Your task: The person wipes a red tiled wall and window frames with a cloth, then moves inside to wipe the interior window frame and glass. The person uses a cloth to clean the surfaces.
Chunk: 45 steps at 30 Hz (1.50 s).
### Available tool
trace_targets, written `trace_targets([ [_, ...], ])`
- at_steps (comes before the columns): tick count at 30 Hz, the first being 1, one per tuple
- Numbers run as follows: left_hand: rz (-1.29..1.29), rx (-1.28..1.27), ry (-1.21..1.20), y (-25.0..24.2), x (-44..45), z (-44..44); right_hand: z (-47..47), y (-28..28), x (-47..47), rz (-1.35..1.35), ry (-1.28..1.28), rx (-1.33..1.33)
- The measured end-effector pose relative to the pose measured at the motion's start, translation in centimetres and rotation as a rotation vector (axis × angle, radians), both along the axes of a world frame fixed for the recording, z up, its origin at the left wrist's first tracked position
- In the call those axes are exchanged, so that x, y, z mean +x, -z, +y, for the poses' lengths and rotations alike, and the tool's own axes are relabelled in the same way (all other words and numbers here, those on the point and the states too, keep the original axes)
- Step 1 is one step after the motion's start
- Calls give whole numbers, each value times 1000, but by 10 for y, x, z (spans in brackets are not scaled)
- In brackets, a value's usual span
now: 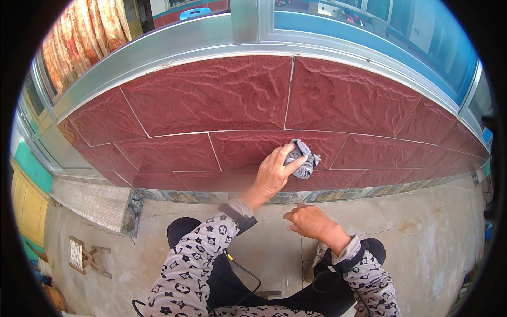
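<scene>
My left hand (275,170) grips a crumpled grey cloth (303,158) against the dark red wall tiles (253,148), near the middle of the picture. Pale joints run between the tiles, whose faces have a rough, stone-like relief. My right hand (311,224) hangs lower and to the right, over the concrete floor, with its fingers curled; no object shows in it. Its palm side is hidden. Both wrists carry dark straps over patterned sleeves.
Above the tiles runs a metal window frame (245,23). A low stone-faced base (344,195) meets the cracked concrete floor (416,222). At the left are a tiled step (95,200) and a folding stool (89,255). Cables hang near both arms.
</scene>
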<state>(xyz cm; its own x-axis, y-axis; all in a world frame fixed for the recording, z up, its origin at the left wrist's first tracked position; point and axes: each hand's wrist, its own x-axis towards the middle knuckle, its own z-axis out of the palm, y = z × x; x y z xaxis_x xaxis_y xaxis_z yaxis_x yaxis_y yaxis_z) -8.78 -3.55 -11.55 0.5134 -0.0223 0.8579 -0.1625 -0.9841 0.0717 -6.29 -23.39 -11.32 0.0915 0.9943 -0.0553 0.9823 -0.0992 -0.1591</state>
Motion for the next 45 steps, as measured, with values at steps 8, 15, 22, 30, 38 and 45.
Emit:
trace_targets([
  [8, -58, 123, -167, -12, 43, -4, -3, 7, 1, -1, 11, -79],
  [15, 171, 248, -134, 64, 39, 2, -5, 7, 1, 8, 9, -108],
  [22, 396, 285, -63, 95, 16, 17, -1, 7, 0, -1, 11, -141],
  [30, 490, 285, -89, 113, -18, 52, -1, 8, 1, 4, 9, -136],
  [38, 540, 283, -213, 113, -65, 90, 2, 11, 2, 23, -6, -109],
  [45, 471, 110, -330, 116, -120, 125, 7, 9, 0, 25, -1, -116],
])
